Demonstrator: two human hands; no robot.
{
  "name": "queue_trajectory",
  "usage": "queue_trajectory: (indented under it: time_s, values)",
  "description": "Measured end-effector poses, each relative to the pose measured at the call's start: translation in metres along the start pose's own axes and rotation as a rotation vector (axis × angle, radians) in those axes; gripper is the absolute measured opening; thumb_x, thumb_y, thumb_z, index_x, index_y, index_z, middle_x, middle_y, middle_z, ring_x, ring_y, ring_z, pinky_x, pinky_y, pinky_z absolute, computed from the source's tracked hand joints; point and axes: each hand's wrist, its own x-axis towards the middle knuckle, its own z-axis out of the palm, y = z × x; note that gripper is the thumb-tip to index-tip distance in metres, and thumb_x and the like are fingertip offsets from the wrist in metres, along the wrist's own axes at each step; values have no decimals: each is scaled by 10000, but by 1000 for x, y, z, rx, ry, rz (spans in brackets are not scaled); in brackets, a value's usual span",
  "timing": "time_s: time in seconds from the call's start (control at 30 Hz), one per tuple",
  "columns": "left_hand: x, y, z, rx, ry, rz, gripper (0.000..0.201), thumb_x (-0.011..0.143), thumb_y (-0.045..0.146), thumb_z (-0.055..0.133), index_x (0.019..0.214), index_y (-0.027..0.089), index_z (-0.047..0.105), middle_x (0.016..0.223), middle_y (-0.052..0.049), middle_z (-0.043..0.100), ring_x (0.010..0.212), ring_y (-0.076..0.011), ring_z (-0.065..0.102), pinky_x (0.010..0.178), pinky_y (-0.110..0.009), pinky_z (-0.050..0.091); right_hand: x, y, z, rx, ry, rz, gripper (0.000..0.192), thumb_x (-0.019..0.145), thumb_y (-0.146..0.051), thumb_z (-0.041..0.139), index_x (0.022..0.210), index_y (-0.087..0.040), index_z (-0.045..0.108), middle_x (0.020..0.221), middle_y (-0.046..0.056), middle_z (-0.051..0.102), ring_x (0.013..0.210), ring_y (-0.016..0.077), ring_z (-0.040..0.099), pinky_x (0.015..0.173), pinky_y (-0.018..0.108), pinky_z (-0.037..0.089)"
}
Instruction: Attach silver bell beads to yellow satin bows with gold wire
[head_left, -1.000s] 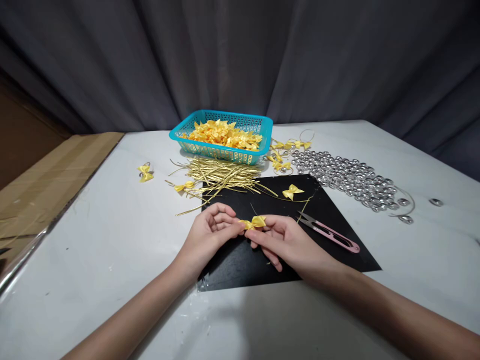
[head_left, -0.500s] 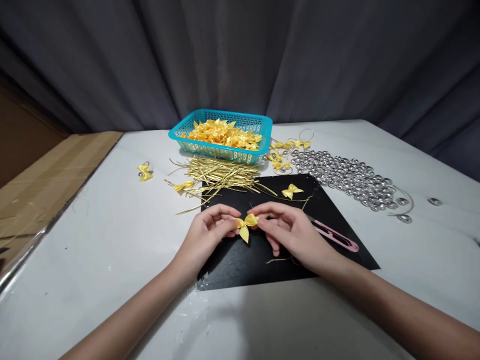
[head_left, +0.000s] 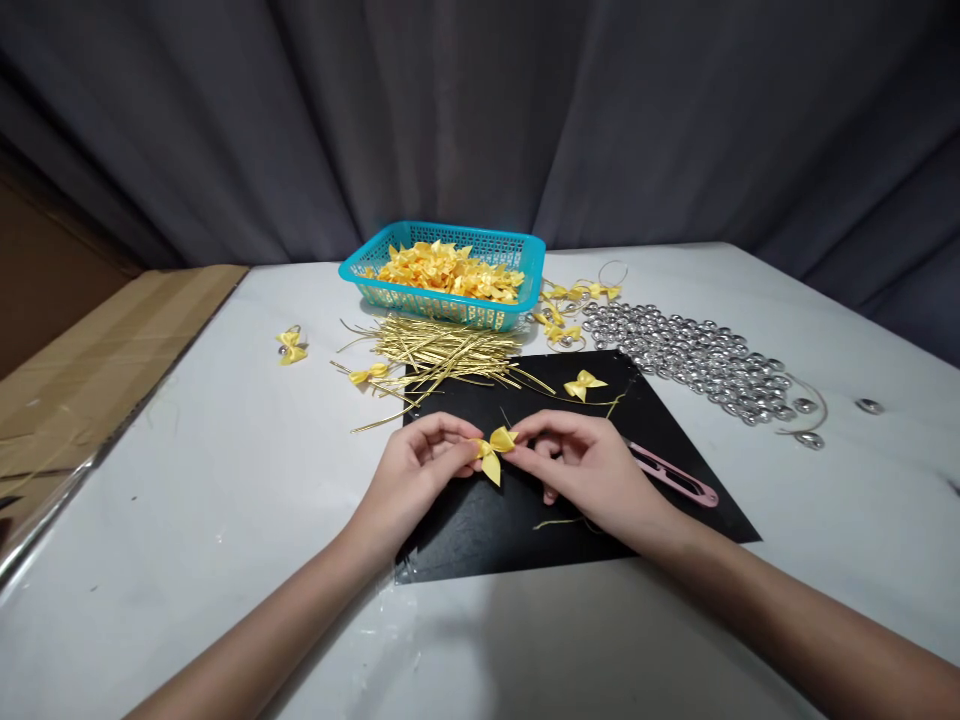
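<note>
- Bench (head_left: 225,480): white top, fills the lower view; dark curtain behind it at 12 o'clock.
- Cardboard sheet (head_left: 97,350): lies flat at the bench's 9 o'clock edge.
- Black mat (head_left: 480,530): at the near centre of the bench, under both hands.
- Teal basket (head_left: 450,270): at 12 o'clock from the mat, heaped with yellow bows.
- Silver beads (head_left: 690,355): a spread patch at 2 o'clock from the mat, with a few strays farther right.
- Gold wire ties (head_left: 442,350): loose pile between the basket and the mat, some ends crossing the mat's far edge.
- Left hand (head_left: 409,480): over the mat's 9 o'clock side, fingers pressed together, pinching the left end of a bow.
- Right hand (head_left: 592,470): over the mat's centre, thumb and forefinger pinching the same bow's right side.
- Pink snips (head_left: 675,475): on the mat at 3 o'clock, partly hidden by the right hand.
- Yellow bow (head_left: 495,450): held between the two hands just above the mat, one tail hanging toward 6 o'clock.
- Spare bow (head_left: 583,383): on the mat at 1 o'clock from the hands, lying apart from them.
</note>
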Motion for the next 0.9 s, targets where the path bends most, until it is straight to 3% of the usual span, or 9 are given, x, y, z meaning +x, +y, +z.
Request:
queue_trajectory:
  time_s: [0.13,0.2,0.4,0.53,0.6,0.73,0.83,0.9]
  values:
    - [0,0,1,-8,11,0,72,677,190,694,702,144,644,660,6,641,607,-89,584,604,-189,462,0,1,0,-29,-8,-42,324,743,-347,654,991,-137,640,759,20,602,446,25,424,401,150,410]
    - [0,0,1,9,13,7,74,679,193,691,697,144,639,648,5,636,605,-94,583,601,-194,460,0,1,-1,-71,-6,-73,293,760,-339,642,978,-144,651,738,18,609,448,33,419,403,157,401]
    - [-1,4,0,82,-119,-4,108,701,233,688,742,147,639,644,-7,638,628,-112,589,617,-205,454,-1,4,-6,-412,126,-443,146,821,-273,585,759,-172,671,698,33,634,560,88,515,505,201,416]
    - [-2,4,1,96,-189,-21,175,715,267,693,835,144,664,684,-18,650,642,-121,594,630,-219,464,-3,5,-6,-470,24,-547,144,857,-242,532,792,-168,638,739,40,625,584,84,527,545,207,421]
    - [-2,3,1,110,-177,0,163,736,285,677,807,138,678,654,-15,636,613,-114,572,610,-214,458,-3,5,-4,-377,-3,-450,120,841,-257,546,849,-159,614,756,29,589,529,58,477,493,190,398]
    - [-1,2,1,139,-204,-3,162,734,295,684,771,138,698,603,-8,623,577,-111,555,583,-211,441,0,2,-1,1,-40,-60,354,792,-404,590,1047,-165,533,814,2,536,450,24,423,389,159,384]
    - [-1,1,1,141,-220,-7,166,729,297,692,769,136,686,605,-8,626,573,-110,556,582,-213,440,3,-1,-1,107,-134,127,370,735,-443,651,908,-122,588,675,-23,547,395,12,414,383,149,393]
    - [-1,1,1,115,-195,-1,179,716,295,705,795,141,659,607,0,624,573,-109,561,579,-211,440,3,-1,-2,160,-119,174,347,699,-410,690,851,-108,612,587,-37,537,384,13,415,384,139,391]
